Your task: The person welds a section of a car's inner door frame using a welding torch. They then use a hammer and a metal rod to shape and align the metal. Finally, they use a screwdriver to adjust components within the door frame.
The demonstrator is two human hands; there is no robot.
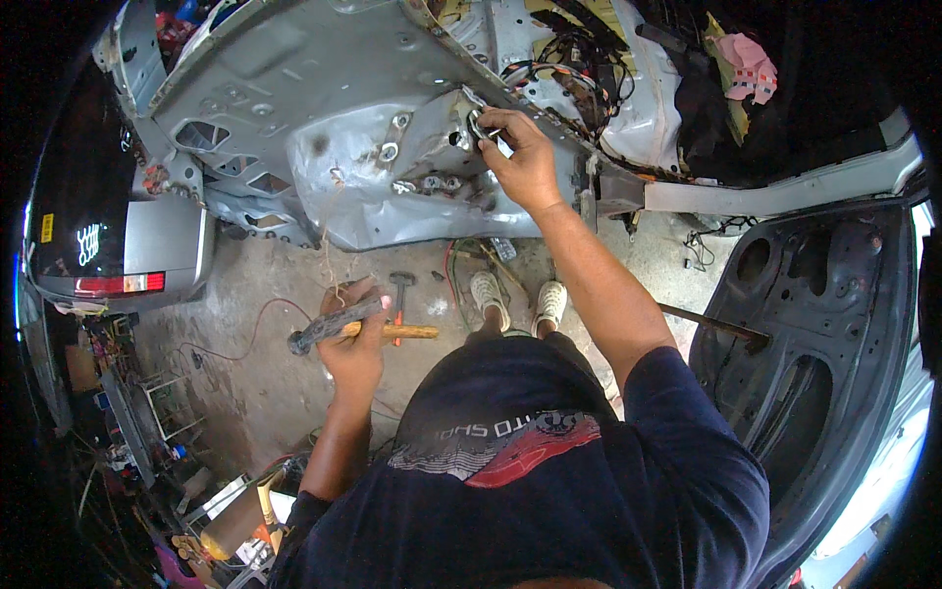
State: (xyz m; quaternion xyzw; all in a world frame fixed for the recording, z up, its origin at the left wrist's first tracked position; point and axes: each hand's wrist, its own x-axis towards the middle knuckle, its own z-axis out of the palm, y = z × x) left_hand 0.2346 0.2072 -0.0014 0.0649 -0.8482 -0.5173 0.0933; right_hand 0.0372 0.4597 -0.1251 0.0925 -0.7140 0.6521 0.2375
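Note:
My left hand [355, 339] is closed around a hammer [316, 331] with a dark metal head and a wooden handle that pokes out to the right. It is held over the floor, apart from the bodywork. Further forward, my right hand [525, 162] reaches to the upper edge of a bare grey car body panel [343, 182]. Its thumb and fingers pinch together at a small dark and shiny piece there; the fingers hide what it is. Close to those fingers the panel shows a dark hole and a crumpled edge.
A second hammer [400, 294] with an orange handle lies on the concrete floor beside my feet, near cables. Exposed wiring [589, 83] hangs beyond the panel. A detached dark door [814, 344] stands at the right. A silver car's rear [162, 245] is at the left, with clutter below.

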